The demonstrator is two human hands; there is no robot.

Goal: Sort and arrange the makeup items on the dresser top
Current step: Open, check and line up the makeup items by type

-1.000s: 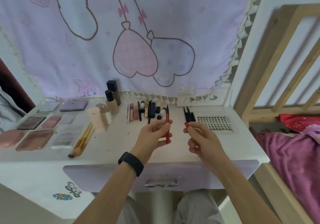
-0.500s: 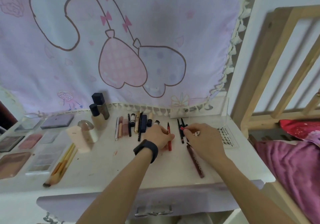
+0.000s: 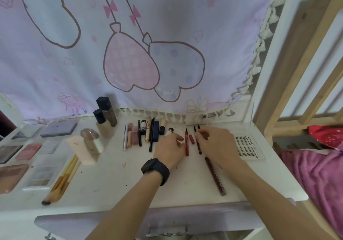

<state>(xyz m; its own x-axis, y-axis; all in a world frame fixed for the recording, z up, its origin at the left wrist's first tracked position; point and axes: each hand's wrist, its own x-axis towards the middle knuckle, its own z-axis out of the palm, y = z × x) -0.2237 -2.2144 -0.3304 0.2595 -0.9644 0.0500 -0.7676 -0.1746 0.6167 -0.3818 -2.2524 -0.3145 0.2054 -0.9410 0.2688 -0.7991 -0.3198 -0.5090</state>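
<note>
Grip, L hand (image 3: 169, 149): fingers curled, tips against the shaft of the red liner pen (image 3: 186, 146), which lies flat on the desk (image 3: 115, 184) w/ its tip toward the curtain. Pinch or plain touch, can't tell. Grip, R hand (image 3: 218, 145): fingertips bunched at the two black liner pens (image 3: 198, 144) just right of it. Clamped or only resting, can't tell either. Red cap (image 3: 192, 139) lies loose on the desk betw. the red pen and the black pens.

Hidden/cut: R hand covers part of the black pens and the left side of the lash tray (image 3: 248, 146). Top end of the dark red pen (image 3: 215, 176) runs under the R wrist. L hand hides the lower part of a black-and-white tube (image 3: 170, 130). Palettes (image 3: 11, 176) at far left are cut by the frame, and the drawer (image 3: 92, 223) at the bottom is only partly in view. Print on the pens is too blurred to read.

Vs earlier: 1 s ago both hands were up off the desk, L w/ the red pen, R w/ the cap. 0.5 s ago the pen was down and the cap was at the R fingertips. Now the cap is on the desk.

Room: bare desk front-centre, betw. the brushes (image 3: 63, 180) and the L forearm. Row of tubes and pencils (image 3: 146, 133) sits just left of the L hand. Right desk edge is near, just past the lash tray, w/ a pink blanket (image 3: 315, 174) beyond.
</note>
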